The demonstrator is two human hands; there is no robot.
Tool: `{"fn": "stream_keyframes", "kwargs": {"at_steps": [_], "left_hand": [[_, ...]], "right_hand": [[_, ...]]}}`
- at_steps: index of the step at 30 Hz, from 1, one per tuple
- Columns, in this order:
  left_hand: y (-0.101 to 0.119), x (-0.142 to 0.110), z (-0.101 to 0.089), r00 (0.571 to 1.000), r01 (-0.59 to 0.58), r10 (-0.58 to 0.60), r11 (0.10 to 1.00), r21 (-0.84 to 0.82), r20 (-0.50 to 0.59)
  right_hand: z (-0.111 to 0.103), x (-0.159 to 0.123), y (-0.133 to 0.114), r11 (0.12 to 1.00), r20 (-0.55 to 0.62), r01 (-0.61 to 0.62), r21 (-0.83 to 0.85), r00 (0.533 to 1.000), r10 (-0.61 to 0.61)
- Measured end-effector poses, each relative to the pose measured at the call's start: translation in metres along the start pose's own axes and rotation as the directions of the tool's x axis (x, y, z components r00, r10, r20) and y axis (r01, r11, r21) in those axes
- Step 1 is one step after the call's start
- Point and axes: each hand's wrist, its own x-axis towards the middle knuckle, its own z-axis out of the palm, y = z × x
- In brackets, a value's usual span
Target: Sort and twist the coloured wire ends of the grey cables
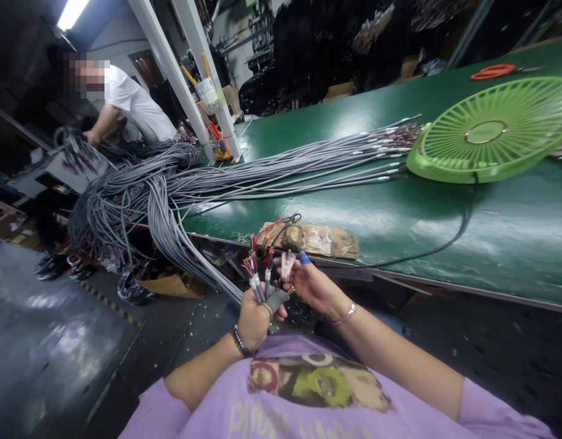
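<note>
- Co-worker in a white shirt, at the far left, bends with a hand at the tangled cables beyond your table.
- Gray cables lie in a heap over the left end of your green table; one bunch drops past its edge and leads to your left hand, others stretch rightward along the top.
- White posts rise behind the heap, carrying a cup with yellow-handled tools; a yellow-and-red packet sits at their foot, its print too small to read.
- Your left hand is clenched around several cable ends, in front of the table edge, their colored wires fanning upward. A gray cover wraps a digit; a dark band circles the wrist.
- Your lavender shirt bears a printed picture and pale lettering, cut off by the frame and not legible as a word.
- Your right hand, just beside the left, pinches a pale pink piece between its fingertips; one tip wears a blue cover.
- A tape-wrapped board lies at the table edge, just beyond your hands.
- A green fan stands farther right, near the cables' far ends; you cannot make out its hub badge.
- An orange coil rests behind the fan.
</note>
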Motion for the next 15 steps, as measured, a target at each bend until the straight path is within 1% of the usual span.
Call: {"fn": "stream_keyframes", "kwargs": {"at_steps": [2, 4, 7, 9, 10, 13, 15], "left_hand": [[0.002, 0.002, -0.001, 1.000, -0.002, 0.002, 1.000, -0.022, 0.005], [0.005, 0.004, 0.000, 1.000, 0.007, -0.007, 1.000, -0.030, 0.018], [0.011, 0.008, 0.001, 0.999, 0.037, -0.036, 0.999, -0.032, 0.034], [0.013, 0.010, 0.001, 0.998, 0.056, -0.055, 0.998, -0.040, 0.036], [0.014, 0.011, 0.001, 0.997, 0.064, -0.063, 0.997, -0.044, 0.035], [0.012, 0.014, 0.002, 0.996, 0.080, -0.077, 0.995, -0.055, 0.043], [0.010, 0.015, 0.003, 0.996, 0.083, -0.080, 0.995, -0.053, 0.048]], "right_hand": [[0.003, 0.000, -0.003, 0.998, -0.015, 0.030, -0.046, 0.999, -0.030], [0.004, 0.001, -0.002, 0.991, -0.038, 0.084, -0.101, 0.995, -0.088], [0.004, 0.001, 0.002, 0.964, -0.093, 0.196, -0.179, 0.972, -0.214], [0.005, 0.000, 0.004, 0.946, -0.112, 0.244, -0.214, 0.956, -0.271], [0.006, 0.000, 0.005, 0.946, -0.105, 0.244, -0.214, 0.957, -0.270], [0.008, 0.002, 0.005, 0.977, -0.030, 0.160, -0.138, 0.986, -0.165], [0.007, 0.004, 0.004, 0.987, 0.026, 0.121, -0.103, 0.993, -0.119]]}}
